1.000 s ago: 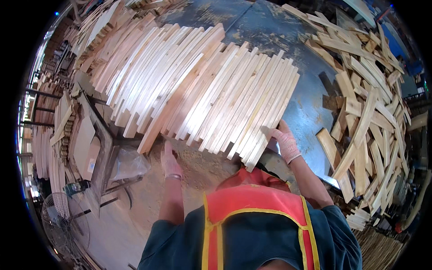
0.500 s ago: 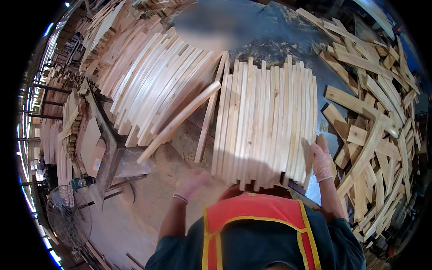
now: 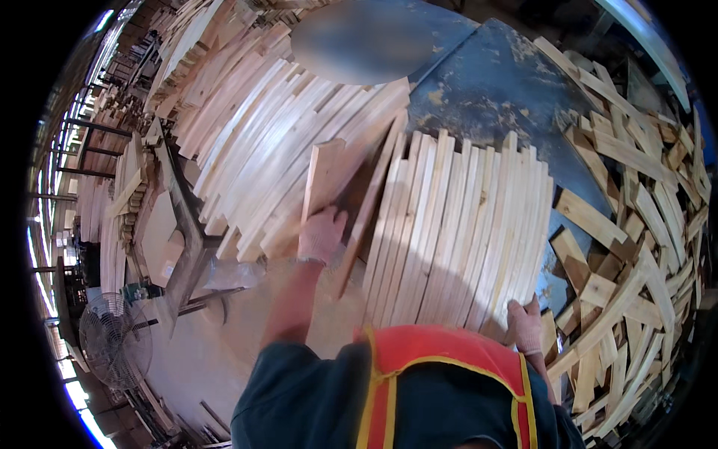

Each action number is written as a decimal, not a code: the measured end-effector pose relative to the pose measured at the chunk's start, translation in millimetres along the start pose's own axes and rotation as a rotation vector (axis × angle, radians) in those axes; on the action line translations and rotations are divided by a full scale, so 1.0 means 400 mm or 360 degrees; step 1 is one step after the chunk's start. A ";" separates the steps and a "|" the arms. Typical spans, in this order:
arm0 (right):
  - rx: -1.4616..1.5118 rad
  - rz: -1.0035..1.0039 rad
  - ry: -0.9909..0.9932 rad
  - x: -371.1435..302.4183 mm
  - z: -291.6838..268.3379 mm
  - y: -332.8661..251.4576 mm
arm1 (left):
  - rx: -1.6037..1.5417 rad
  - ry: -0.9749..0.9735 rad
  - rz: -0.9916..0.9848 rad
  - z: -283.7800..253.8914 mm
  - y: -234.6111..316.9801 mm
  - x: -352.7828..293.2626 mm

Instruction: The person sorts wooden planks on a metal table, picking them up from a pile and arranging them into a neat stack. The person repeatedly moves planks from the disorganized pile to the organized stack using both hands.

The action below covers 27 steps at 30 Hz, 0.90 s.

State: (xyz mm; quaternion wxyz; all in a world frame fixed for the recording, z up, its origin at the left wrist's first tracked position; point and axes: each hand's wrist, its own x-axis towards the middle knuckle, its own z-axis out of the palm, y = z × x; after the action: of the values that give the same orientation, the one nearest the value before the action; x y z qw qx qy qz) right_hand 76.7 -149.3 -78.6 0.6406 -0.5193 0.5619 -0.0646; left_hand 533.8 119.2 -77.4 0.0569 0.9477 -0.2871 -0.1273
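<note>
My left hand (image 3: 321, 238), in a pale pink knit glove, is closed round the near end of a wooden board (image 3: 323, 176), its far end raised above the left layer of slats. My right hand (image 3: 526, 326), gloved alike, is closed on the near right edge of a tight row of pale wooden slats (image 3: 464, 224) in front of me. Its thumb lies against the outer slat and some fingers are hidden. Between the row and the left layer of slats (image 3: 258, 161), a single narrow strip (image 3: 372, 202) lies at a slant.
Jumbled offcuts (image 3: 621, 299) are heaped on the right. A dark, dusty metal tabletop (image 3: 501, 82) extends behind the slats. On the left are a metal frame edge (image 3: 179, 232), a floor fan (image 3: 116, 340) and stacked timber (image 3: 116, 187). A blurred patch covers the far middle.
My left hand has moved up and forward from beside the row and taken hold of the slanting board, which now points more straight away from me. My right hand stays at the row's right edge.
</note>
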 end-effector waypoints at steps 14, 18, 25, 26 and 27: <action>0.0490 -0.0188 0.0063 0.032 0.007 0.092 | 0.0058 0.0918 0.0020 0.074 0.014 0.004; 0.0555 -0.0125 0.0054 0.002 0.018 0.061 | 0.0151 0.0468 -0.0008 0.067 0.022 0.012; 0.0304 -0.0068 0.0091 -0.004 0.018 0.094 | -0.0579 -0.0497 -0.0220 0.031 0.054 -0.006; 0.0162 0.0029 0.0082 -0.004 0.015 0.081 | -0.0744 -0.0439 -0.0179 0.076 0.069 -0.005; 0.0017 0.0117 0.0064 0.014 0.012 0.067 | -0.0806 -0.0387 -0.0202 0.071 0.113 -0.001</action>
State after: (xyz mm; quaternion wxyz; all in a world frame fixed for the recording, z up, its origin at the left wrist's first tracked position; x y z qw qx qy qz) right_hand 69.1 -138.3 -102.9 0.6340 -0.4935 0.5929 -0.0545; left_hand 501.7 80.9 -96.5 0.2489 0.8972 -0.1909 -0.3109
